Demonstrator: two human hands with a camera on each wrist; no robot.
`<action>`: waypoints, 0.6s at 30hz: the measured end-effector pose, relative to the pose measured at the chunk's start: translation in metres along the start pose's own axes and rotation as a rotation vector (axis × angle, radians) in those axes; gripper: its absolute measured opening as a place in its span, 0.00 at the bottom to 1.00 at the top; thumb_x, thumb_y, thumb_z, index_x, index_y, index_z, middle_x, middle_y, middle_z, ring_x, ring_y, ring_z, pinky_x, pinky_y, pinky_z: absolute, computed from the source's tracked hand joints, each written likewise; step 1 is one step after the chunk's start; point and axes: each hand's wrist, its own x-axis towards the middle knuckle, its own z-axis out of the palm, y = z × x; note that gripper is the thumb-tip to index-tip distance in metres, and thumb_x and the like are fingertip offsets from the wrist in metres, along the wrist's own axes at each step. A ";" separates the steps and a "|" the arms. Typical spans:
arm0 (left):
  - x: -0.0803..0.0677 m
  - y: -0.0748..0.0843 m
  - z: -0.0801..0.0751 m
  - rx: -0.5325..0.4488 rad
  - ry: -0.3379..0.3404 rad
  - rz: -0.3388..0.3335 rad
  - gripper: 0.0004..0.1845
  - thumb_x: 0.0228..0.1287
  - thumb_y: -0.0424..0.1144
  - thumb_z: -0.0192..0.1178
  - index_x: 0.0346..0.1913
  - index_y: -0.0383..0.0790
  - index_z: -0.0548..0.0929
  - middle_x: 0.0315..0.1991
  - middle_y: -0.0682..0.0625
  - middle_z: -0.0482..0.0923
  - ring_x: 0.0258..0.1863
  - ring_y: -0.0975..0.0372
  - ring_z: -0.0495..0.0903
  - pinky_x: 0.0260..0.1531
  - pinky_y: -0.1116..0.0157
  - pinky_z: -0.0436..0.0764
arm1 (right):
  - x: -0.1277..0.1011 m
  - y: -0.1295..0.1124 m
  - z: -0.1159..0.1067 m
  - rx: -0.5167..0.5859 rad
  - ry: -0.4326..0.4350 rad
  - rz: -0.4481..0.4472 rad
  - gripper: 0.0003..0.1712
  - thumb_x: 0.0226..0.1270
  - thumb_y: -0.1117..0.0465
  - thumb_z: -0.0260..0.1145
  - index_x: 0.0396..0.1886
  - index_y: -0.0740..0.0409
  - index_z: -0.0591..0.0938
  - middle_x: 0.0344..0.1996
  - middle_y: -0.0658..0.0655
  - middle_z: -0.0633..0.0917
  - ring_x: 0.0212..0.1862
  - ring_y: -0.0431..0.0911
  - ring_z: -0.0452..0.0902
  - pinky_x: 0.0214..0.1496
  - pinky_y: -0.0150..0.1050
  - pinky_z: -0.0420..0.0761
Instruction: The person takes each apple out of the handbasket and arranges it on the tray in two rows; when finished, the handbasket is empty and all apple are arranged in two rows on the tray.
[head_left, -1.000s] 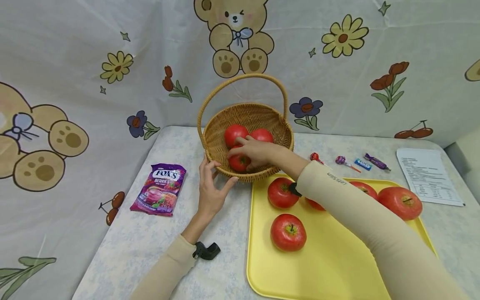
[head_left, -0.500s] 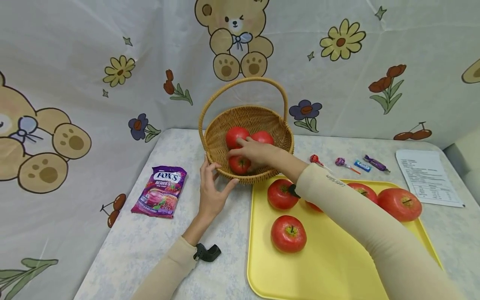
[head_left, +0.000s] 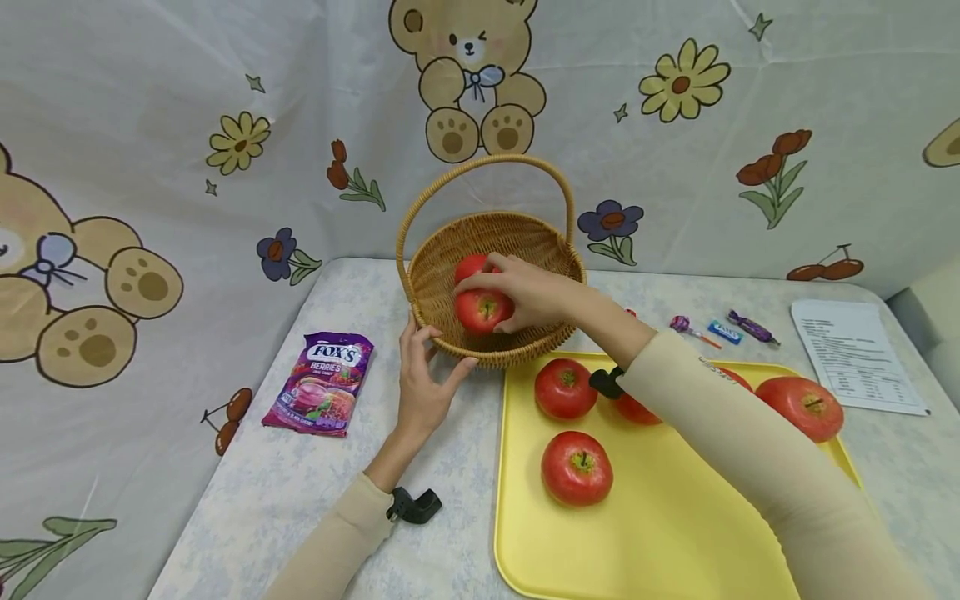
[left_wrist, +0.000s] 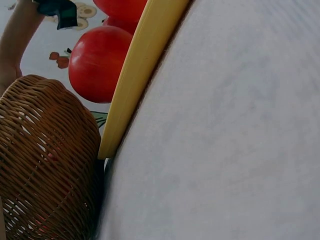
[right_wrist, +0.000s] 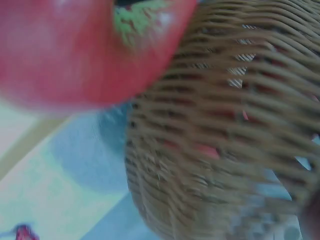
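My right hand curls its fingers round an apple above the wicker basket; my left hand cups the rim, fingers relaxed (its wrist view shows only weave and tray).

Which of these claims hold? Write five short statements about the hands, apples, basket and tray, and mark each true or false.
1. The right hand grips an apple over the basket. True.
2. The left hand lies flat on the tray. False: it touches the basket's near rim, left of the tray.
3. The candy bag lies inside the basket. False: it lies on the table, left of the basket.
4. Apples lie on the tray. True: one lies at its near left, with others behind.
5. The paper sheet lies left of the basket. False: it lies at the far right, past the tray.
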 end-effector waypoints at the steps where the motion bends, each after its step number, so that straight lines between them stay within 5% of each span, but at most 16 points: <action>1: 0.000 0.000 0.000 0.001 0.001 0.004 0.27 0.57 0.30 0.70 0.54 0.28 0.65 0.73 0.27 0.46 0.73 0.34 0.52 0.57 0.40 0.75 | -0.004 0.000 -0.004 0.005 0.018 -0.005 0.43 0.49 0.58 0.80 0.66 0.38 0.73 0.56 0.60 0.71 0.57 0.54 0.70 0.58 0.52 0.78; 11: 0.000 0.000 0.001 -0.016 0.000 0.022 0.28 0.57 0.29 0.70 0.54 0.28 0.65 0.73 0.27 0.45 0.72 0.34 0.53 0.57 0.40 0.75 | -0.065 -0.003 -0.043 0.048 0.138 0.007 0.42 0.48 0.60 0.81 0.65 0.38 0.75 0.53 0.57 0.73 0.50 0.49 0.70 0.43 0.42 0.79; 18: 0.000 0.001 0.000 -0.012 0.000 0.001 0.28 0.57 0.30 0.70 0.55 0.27 0.65 0.74 0.28 0.45 0.73 0.36 0.54 0.59 0.41 0.75 | -0.113 -0.010 -0.058 0.036 0.128 0.037 0.44 0.47 0.61 0.81 0.65 0.37 0.74 0.53 0.54 0.72 0.50 0.45 0.71 0.40 0.39 0.83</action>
